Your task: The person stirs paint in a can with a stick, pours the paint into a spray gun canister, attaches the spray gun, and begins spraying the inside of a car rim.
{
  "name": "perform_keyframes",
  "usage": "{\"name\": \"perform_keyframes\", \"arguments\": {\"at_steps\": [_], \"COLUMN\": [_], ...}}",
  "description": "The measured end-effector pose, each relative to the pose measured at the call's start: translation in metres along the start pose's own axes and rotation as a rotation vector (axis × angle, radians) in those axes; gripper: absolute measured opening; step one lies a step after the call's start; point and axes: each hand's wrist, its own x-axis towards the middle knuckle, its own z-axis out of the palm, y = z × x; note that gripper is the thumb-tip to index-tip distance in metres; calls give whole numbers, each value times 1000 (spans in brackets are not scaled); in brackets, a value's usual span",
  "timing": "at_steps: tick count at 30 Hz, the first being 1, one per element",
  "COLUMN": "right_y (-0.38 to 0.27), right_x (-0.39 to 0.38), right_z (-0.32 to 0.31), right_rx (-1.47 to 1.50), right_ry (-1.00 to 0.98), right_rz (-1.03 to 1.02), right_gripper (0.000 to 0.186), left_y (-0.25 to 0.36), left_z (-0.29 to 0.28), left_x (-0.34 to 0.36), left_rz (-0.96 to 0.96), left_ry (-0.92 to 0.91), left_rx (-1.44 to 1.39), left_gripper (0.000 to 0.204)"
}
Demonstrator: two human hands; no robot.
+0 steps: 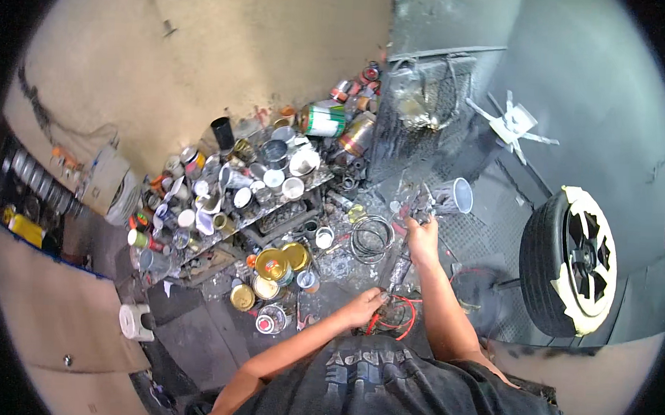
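Note:
My right hand [422,237] grips a paint-smeared spray gun [420,204] with a clear plastic cup [450,196] tilted to the right. Below it, my left hand [369,308] is closed on a grey fitting or hose end just above loops of red hose [406,314]. A grimy cylindrical piece [399,270] runs between the hands; exactly how it joins them is unclear. Coiled grey hose [372,239] lies to the left of my right hand.
Left, a grimy bench [280,224] is crowded with several cans and cups; more cans [272,264] stand below. At right is a wheel [564,266] with cream masking, beneath a white taped piece [514,125]. A white stool [134,321] stands lower left.

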Motion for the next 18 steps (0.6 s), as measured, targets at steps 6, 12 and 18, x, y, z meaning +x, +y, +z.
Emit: {"name": "perform_keyframes", "arguments": {"at_steps": [6, 12, 18], "right_y": [-58, -68, -82], "right_x": [68, 134, 166], "right_z": [-53, -106, -76], "right_rx": [-299, -571, -432], "right_ry": [216, 285, 240], "right_rz": [-56, -109, -207], "right_gripper": [26, 21, 21], "left_y": [-58, -288, -305], "left_z": [-68, -195, -248], "left_x": [-18, -207, -290], "left_rz": [-63, -365, -425], "left_ry": [262, 6, 128], "left_rx": [302, 1068, 1110], "left_gripper": [37, 34, 24]}}
